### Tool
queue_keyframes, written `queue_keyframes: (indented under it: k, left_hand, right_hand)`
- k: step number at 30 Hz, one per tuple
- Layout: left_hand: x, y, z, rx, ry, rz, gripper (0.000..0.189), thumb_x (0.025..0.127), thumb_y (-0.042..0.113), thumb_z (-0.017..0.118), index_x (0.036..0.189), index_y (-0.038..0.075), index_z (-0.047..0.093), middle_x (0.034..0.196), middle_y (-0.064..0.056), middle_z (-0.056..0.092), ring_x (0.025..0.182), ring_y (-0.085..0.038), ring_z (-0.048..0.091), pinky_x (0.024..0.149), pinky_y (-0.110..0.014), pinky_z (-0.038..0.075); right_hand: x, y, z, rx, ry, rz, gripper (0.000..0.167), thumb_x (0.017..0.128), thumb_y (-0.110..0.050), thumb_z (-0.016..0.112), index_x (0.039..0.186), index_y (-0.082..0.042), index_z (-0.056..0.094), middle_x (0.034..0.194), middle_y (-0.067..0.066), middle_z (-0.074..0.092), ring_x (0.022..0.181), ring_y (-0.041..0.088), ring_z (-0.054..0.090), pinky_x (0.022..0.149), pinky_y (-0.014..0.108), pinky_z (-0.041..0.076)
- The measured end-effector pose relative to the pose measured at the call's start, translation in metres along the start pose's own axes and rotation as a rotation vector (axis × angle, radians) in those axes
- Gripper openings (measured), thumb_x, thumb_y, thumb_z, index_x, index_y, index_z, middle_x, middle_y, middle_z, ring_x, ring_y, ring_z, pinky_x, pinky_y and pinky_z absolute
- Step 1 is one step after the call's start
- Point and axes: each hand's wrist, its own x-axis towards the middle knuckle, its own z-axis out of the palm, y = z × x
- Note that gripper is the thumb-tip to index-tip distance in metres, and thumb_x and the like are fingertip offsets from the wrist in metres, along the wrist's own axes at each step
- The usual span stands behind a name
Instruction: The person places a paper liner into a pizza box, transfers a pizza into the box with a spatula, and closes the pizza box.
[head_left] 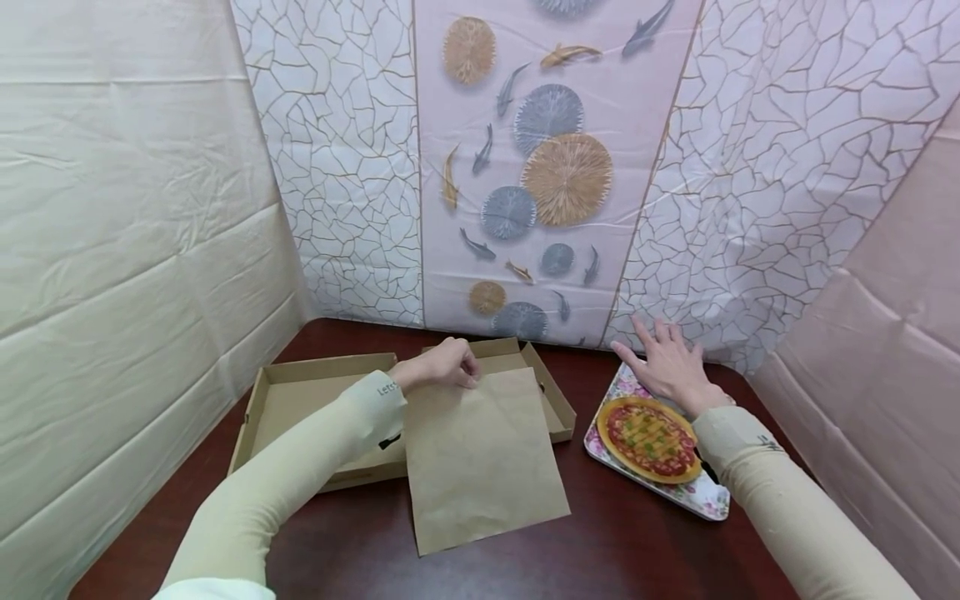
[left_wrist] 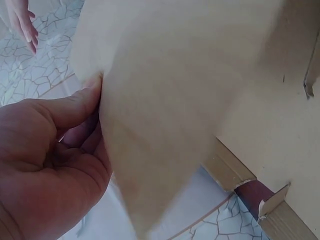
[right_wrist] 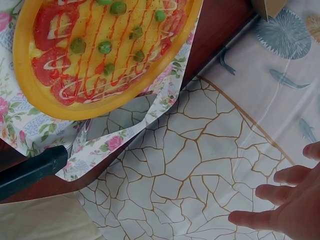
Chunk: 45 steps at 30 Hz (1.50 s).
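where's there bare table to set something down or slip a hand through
Bare table shows between the brown paper and the tray, and in front of both. Crowded: the open box, with the paper and left hand across it, and the tray, with its pizza.

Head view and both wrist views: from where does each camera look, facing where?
Head: on the head, facing forward and down at brown paper, box and pizza; left hand, right hand, sleeves show.
Left wrist: on that wrist, facing the left hand, which pinches the paper; the right hand shows upper left.
Right wrist: on that wrist, facing the pizza, floral tray and patterned cloth; right fingers at lower right.
Head and right wrist views share the pizza.
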Motion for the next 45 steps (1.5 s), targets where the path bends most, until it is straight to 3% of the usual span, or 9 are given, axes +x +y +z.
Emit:
queue_keyframes:
  k: [9, 17, 32, 40, 45]
  left_hand:
    - [-0.003, -0.008, -0.003, 0.051, -0.025, 0.067, 0.011, 0.078, 0.005, 0.072, 0.069, 0.003, 0.068, 0.063, 0.004, 0.063, 0.059, 0.001, 0.045, 0.063, -0.014, 0.041]
    - [-0.002, -0.017, -0.004, 0.048, -0.050, 0.021, 0.011, 0.079, 0.004, 0.071, 0.069, 0.005, 0.069, 0.062, 0.008, 0.059, 0.059, 0.000, 0.045, 0.061, -0.014, 0.040]
    - [-0.005, -0.029, -0.010, 0.071, -0.050, 0.026, 0.010, 0.077, 0.003, 0.071, 0.067, 0.003, 0.069, 0.062, 0.005, 0.062, 0.057, 0.000, 0.044, 0.059, -0.014, 0.039]
    - [-0.007, -0.037, -0.015, 0.097, -0.091, -0.008, 0.010, 0.078, 0.002, 0.071, 0.068, 0.005, 0.070, 0.063, 0.005, 0.063, 0.059, -0.001, 0.046, 0.060, -0.014, 0.040]
    - [-0.010, -0.042, -0.019, 0.156, -0.086, 0.015, 0.008, 0.075, 0.002, 0.072, 0.067, 0.005, 0.070, 0.061, 0.006, 0.060, 0.057, -0.001, 0.045, 0.059, -0.015, 0.041]
  right_hand:
    - [-0.001, 0.002, 0.001, 0.008, 0.000, 0.006, 0.082, 0.094, -0.069, 0.026, 0.156, -0.016, 0.011, 0.157, 0.030, 0.010, 0.143, 0.051, 0.008, 0.098, 0.081, 0.011]
    - [0.000, 0.002, 0.000, 0.015, -0.007, 0.001, 0.084, 0.093, -0.071, 0.023, 0.156, -0.017, 0.009, 0.158, 0.030, 0.008, 0.143, 0.051, 0.007, 0.098, 0.081, 0.010]
    - [0.000, 0.005, 0.001, 0.011, -0.002, 0.006, 0.085, 0.093, -0.071, 0.023, 0.156, -0.016, 0.011, 0.157, 0.030, 0.009, 0.143, 0.052, 0.008, 0.097, 0.081, 0.010]
    - [0.002, 0.003, 0.000, 0.007, -0.011, 0.006, 0.085, 0.093, -0.072, 0.022, 0.156, -0.015, 0.010, 0.158, 0.030, 0.009, 0.143, 0.051, 0.008, 0.098, 0.081, 0.012]
    - [0.003, 0.002, 0.000, 0.005, -0.011, 0.007, 0.085, 0.093, -0.072, 0.022, 0.156, -0.016, 0.010, 0.157, 0.030, 0.010, 0.142, 0.052, 0.009, 0.099, 0.080, 0.012]
